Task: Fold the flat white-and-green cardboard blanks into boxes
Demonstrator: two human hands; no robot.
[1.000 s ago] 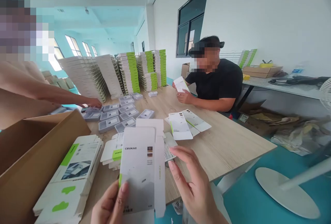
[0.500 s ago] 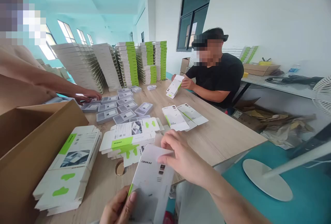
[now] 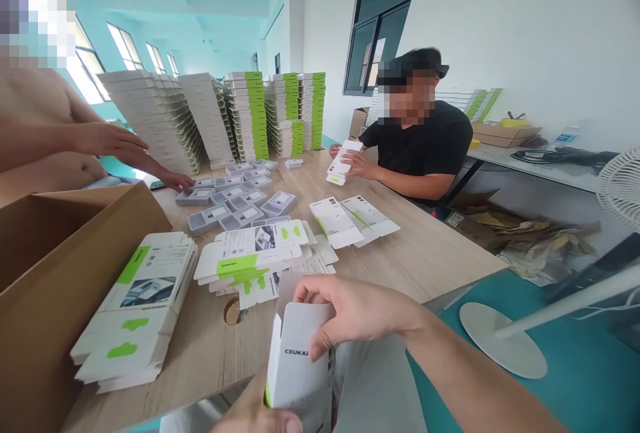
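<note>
A white carton with a green edge and the print "CEUKAZ" stands upright at the table's near edge, its top end open with a flap raised. Round its lower part is my left hand, thumb across the front; its other fingers are hidden behind. At the top, my right hand grips the rim, thumb on the front panel and fingers bent at the opening. Just beyond lies a loose pile of flattened cartons. Left of it is a neater stack of flattened cartons.
A brown cardboard box borders the left side. Grey trays lie mid-table before tall carton stacks. One co-worker holds a carton; another's hand touches a tray. A white fan stands right.
The carton in my hands has gone from flattened to opened out, and now stands more upright. My right hand has moved down with its top. The left co-worker's one arm has lifted off the trays.
</note>
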